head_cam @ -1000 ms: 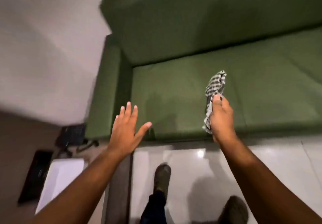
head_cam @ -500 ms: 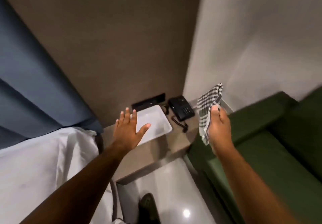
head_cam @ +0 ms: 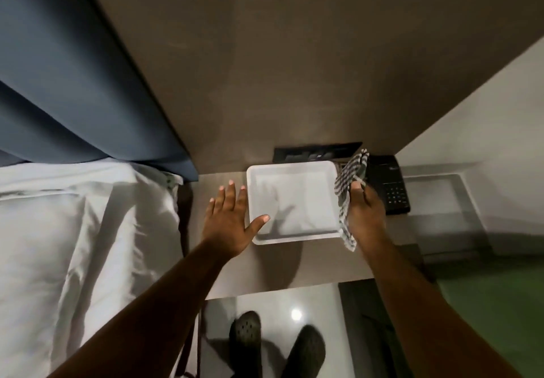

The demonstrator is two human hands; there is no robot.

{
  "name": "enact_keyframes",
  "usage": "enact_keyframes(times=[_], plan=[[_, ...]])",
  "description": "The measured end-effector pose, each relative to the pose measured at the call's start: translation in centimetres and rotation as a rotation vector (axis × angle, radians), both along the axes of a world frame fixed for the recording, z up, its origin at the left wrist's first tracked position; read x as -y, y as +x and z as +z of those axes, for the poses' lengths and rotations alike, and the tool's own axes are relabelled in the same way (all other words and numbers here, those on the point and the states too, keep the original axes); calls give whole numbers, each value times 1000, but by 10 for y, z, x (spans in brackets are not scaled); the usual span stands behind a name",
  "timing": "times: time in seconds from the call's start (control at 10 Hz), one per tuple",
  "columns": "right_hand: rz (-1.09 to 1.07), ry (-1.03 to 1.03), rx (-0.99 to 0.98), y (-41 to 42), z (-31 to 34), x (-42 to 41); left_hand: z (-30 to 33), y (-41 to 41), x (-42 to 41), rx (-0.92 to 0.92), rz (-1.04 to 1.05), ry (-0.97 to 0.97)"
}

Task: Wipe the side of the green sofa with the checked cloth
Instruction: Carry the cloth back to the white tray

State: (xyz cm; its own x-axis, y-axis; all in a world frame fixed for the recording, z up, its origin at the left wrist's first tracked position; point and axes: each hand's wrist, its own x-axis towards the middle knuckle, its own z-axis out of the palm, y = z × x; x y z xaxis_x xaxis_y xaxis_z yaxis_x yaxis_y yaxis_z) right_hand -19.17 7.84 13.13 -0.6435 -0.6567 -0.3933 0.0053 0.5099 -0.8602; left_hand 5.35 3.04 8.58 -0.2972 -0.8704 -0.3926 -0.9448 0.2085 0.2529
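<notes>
The checked cloth point(head_cam: 350, 184) is in the right hand point(head_cam: 365, 212), whose grip is closed around the middle of it. One end stands up above the thumb and the other end hangs down below the wrist. The cloth is in the air over the right edge of a white tray point(head_cam: 291, 237), and it touches nothing else that I can see. The left hand point(head_cam: 228, 224) holds nothing; its grip is open, the fingers spread flat, with the thumb over the left rim of the tray.

The green sofa point(head_cam: 494, 313) shows only as a small part at the lower right, well apart from the cloth. The person faces the bench point(head_cam: 270, 271) between the bed point(head_cam: 73, 245) and the sofa, not the sofa itself. From this I judge that the wiping of the side is not going on at this moment. Whether any part of the side is already wiped, the picture does not tell, because that side is almost out of view. What is left, I think, is to bring the cloth to the sofa's side and rub it there.

Beside the tray stands a black telephone point(head_cam: 388, 184) with a keypad. It has a small pale mark near its top, but this is too blurred to read. No other writing or brand is legible.
</notes>
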Motion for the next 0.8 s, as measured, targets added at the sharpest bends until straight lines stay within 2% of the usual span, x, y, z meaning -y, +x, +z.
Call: enact_keyframes(times=[0.1, 0.2, 0.3, 0.4, 0.5, 0.6, 0.8], plan=[[141, 109, -307, -2, -75, 40, -58, -13, 20, 0, 41, 38], [507, 302, -577, 14, -168, 66, -123, -18, 34, -4, 53, 17], [916, 401, -889, 21, -255, 63, -177, -21, 37, 3, 36, -8], [1041, 339, -992, -4, -279, 64, -199, -33, 30, -53, 17, -83], [1142, 276, -1011, -36, -286, 68, -209, -45, 27, -67, 64, -146], [1241, 268, -1038, -42, -288, 66, -210, -47, 26, -18, 78, -184], [1333, 233, -987, -52, -283, 76, -205, -49, 28, 5, 80, -160]])
